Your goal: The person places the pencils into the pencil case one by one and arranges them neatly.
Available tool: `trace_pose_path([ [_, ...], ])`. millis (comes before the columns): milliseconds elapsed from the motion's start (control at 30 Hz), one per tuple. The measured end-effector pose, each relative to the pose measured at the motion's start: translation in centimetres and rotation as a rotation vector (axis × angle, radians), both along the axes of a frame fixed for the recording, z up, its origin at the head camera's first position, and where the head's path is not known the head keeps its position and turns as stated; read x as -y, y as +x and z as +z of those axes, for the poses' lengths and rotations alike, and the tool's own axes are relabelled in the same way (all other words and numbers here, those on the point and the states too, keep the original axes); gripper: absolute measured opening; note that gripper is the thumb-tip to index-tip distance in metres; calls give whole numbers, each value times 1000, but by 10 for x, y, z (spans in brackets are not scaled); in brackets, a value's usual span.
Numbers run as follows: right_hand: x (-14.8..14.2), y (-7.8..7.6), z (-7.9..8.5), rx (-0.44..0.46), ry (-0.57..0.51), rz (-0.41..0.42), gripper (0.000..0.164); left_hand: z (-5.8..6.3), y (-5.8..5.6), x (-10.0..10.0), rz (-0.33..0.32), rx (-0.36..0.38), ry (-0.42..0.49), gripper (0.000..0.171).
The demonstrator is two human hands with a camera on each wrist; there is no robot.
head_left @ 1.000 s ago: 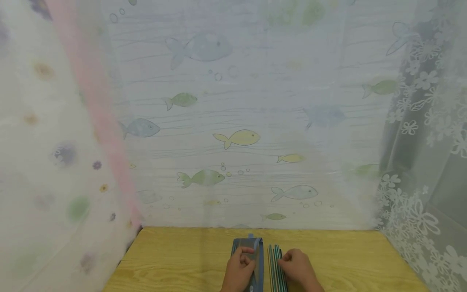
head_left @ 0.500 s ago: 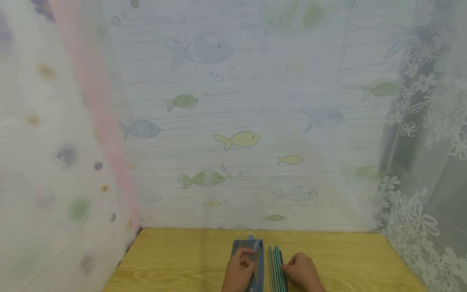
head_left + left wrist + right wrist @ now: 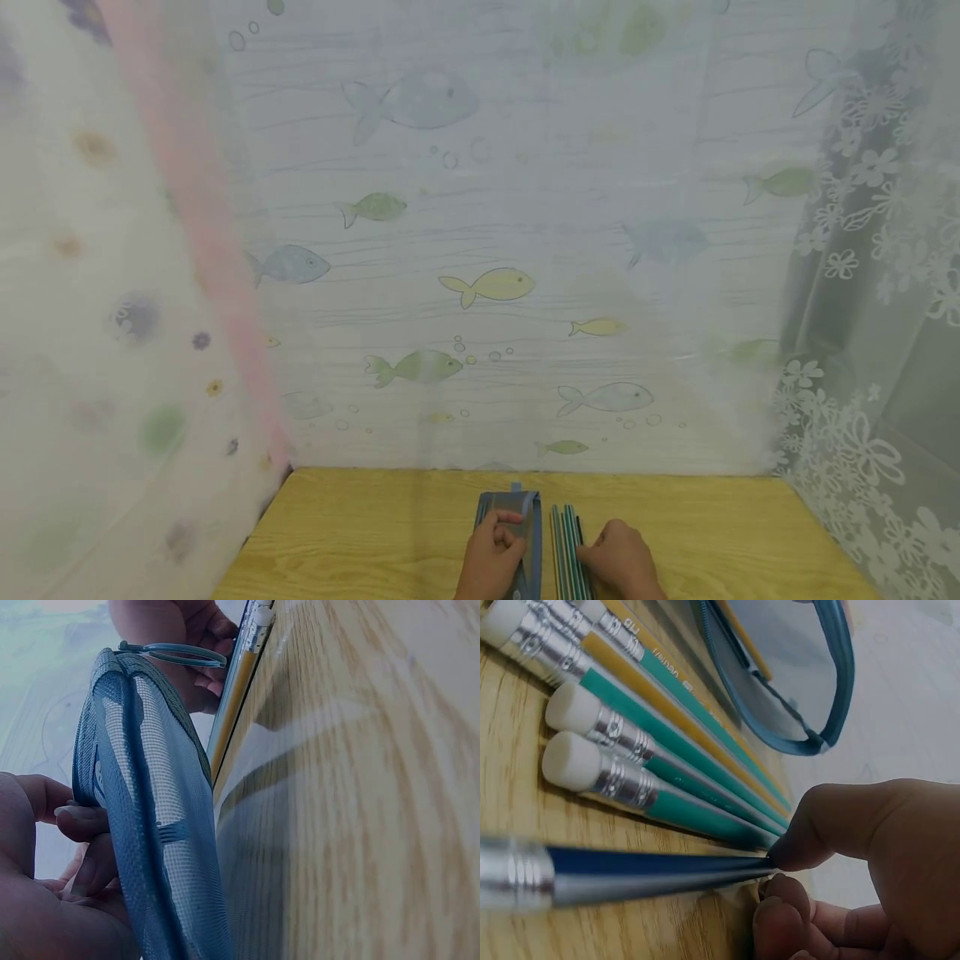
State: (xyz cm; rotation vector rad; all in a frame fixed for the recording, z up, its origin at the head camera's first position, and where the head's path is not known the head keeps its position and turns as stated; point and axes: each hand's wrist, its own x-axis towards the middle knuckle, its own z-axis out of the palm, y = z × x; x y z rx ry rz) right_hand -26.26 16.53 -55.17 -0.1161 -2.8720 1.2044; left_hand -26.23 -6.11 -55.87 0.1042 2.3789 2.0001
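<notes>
My left hand (image 3: 491, 554) grips the blue mesh pencil case (image 3: 176, 802) by its side, its fingers curled at the edge in the left wrist view. In the right wrist view, the case's zipped edge gapes, and a yellow pencil (image 3: 742, 637) shows inside. Just right of the case, a row of green and yellow pencils (image 3: 705, 799) with white erasers lies on the table. At the row's right end, the thumb and fingers of my right hand (image 3: 618, 558) pinch a dark blue pencil (image 3: 652, 874) near its far end from the eraser.
The wood-grain table (image 3: 360, 533) runs back to a pale curtain (image 3: 487, 208) printed with fish. A flowered sheet (image 3: 135, 275) hangs at the left, and a sheer white-flowered curtain (image 3: 877, 333) at the right.
My right hand has shifted slightly right and nearer to me, and the dark pencil now stands a little apart from the row. The left hand and the case stay in place.
</notes>
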Motion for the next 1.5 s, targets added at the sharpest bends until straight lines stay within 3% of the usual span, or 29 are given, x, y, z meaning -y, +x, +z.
trace_pose_path([
  [133,3,1,2,-5,80,-31,31,3,1,0,-7,1,7,33],
  [333,5,1,7,28,131,-48,32,3,2,0,-9,1,19,33],
  [967,6,2,3,17,141,-86,33,0,0,0,-10,1,3,32],
  [1267,7,1,1,17,198,-101,33,-1,-1,-1,4,7,-8,31],
  [1500,4,0,1,38,189,-77,32,0,1,-1,0,-8,14,32],
])
